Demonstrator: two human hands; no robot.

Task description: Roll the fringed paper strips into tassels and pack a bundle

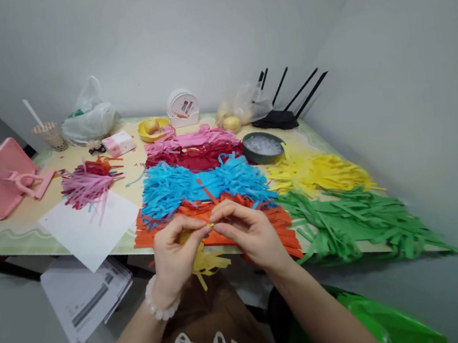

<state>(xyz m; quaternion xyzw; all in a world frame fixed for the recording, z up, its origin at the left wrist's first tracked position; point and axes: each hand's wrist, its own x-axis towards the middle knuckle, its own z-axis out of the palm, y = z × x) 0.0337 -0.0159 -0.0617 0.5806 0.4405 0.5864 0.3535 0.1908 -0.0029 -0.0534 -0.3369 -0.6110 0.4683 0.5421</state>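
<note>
My left hand and my right hand meet at the table's near edge, fingertips pinched together on a yellow paper strip whose loose ends hang below my left palm. Both hands hover over a pile of orange paper strips. Behind it lie blue strips, then dark red and pink strips. A bead bracelet circles my left wrist.
Green strips and yellow strips cover the table's right side. A round tin, a router, a white sheet, a pink stand, a cup, bags and a yellow bowl stand further back. A green bin is below right.
</note>
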